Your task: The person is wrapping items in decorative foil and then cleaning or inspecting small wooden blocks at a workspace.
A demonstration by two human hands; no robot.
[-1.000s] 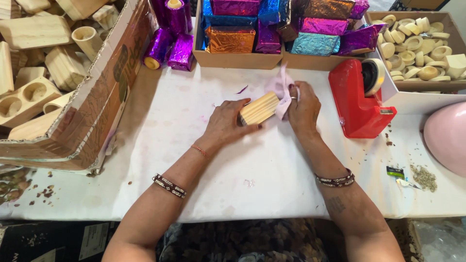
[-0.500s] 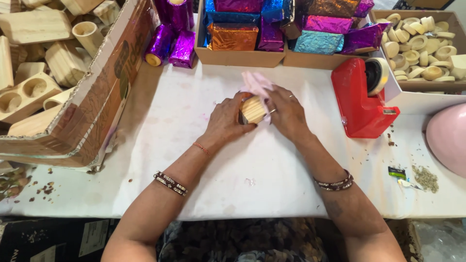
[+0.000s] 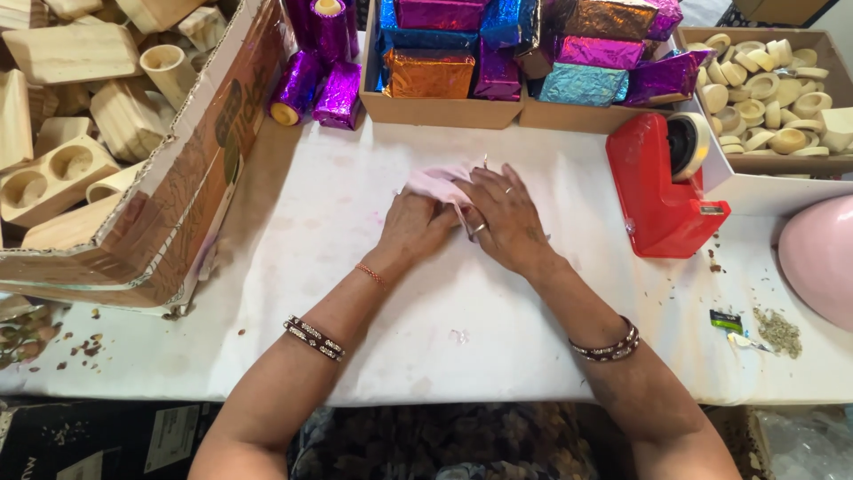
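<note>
— Looking down from the head camera, what do the hands hold?
— Left hand (image 3: pixel 416 224) and right hand (image 3: pixel 506 218) both clasp a pale pink wrapped piece (image 3: pixel 437 185), fingers folded over it.
— Where is it?
— On the white table (image 3: pixel 355 320), left of the red tape dispenser (image 3: pixel 662 191), near the foil-wrapped blocks (image 3: pixel 498 53).

left hand (image 3: pixel 415 224) + right hand (image 3: pixel 503 218): pressed on pale pink wrap (image 3: pixel 435 183) | red tape dispenser (image 3: pixel 662 187): right, apart
</note>
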